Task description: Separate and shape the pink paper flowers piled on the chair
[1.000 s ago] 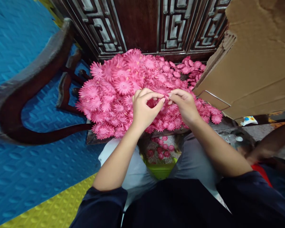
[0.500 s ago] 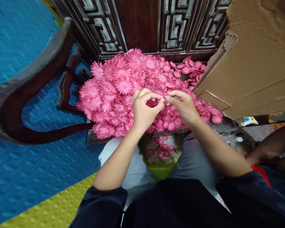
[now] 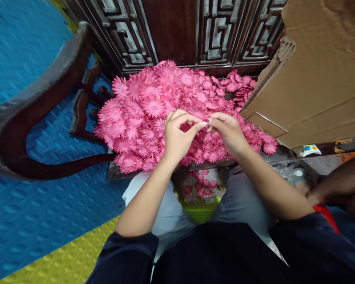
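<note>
Bench [image 3: 115,171], pink flowers [image 3: 152,108] beside cardboard box [image 3: 322,83]

Left of the grip we see a curved wooden armrest [image 3: 41,92] and blue matting [image 3: 77,201]; beyond the grip, a latticed panel [image 3: 168,31]; right of the grip, cardboard [image 3: 328,79] and, lower, what may be a clear bottle [image 3: 290,173]

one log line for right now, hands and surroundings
left hand: pinching flower | right hand: pinching same flower | below: pink pile | beside pile: cardboard
</note>
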Motion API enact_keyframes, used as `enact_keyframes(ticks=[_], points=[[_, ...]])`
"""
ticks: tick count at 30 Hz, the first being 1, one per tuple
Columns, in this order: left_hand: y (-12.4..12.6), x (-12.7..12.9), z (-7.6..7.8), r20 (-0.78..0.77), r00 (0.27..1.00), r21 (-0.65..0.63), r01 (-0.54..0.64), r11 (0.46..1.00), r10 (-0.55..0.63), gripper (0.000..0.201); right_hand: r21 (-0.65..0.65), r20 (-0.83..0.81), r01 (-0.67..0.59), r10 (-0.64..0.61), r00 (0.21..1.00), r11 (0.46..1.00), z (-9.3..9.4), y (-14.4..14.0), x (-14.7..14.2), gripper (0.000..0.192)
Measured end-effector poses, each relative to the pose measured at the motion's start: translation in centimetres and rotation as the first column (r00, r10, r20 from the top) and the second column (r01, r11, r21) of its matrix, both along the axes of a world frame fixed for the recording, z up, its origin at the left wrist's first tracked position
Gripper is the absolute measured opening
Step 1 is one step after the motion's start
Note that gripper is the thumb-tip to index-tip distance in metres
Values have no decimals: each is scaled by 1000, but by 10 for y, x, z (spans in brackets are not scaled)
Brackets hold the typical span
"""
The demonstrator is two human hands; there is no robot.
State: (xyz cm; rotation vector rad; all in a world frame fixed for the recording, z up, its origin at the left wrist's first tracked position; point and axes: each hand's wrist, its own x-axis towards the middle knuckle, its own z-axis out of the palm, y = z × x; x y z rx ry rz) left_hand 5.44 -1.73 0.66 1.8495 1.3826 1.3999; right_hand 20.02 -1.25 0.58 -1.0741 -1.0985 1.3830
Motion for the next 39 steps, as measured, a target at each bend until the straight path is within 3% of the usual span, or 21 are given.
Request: enact_keyframes(ticks=[10,14,17,22,28,35,39], points=[[3,-4,-1,-77,997,-26,9,1000,-11,12,-190,-156,-24,-6,988,981,-6,4,2,3],[4,-3,-2,-68,998,-13,4,1000,-5,12,-54,-43,-30,27,999,998,-2,1,2,6],[2,-2,-1,-111,992,-9,-58,998,57,11,82,61,-110,105,993,991,4,-3,2,16],[0,-2,1,-230,964,25,-129,991,132,12,35,116,-139,134,984,990,8,-4,2,17],[2,-4,-4,-332,937,84,-81,993,105,9,-22,142,-123,125,982,992,0,1,6,14],[1,-3,2,-256,963,10,-83,997,82,16,72,261,-68,47,964,995,2,4,4,20],[0,-2,0,-250,960,48,-119,992,128,16,126,328,-108,61,943,986,3,2,3,20]])
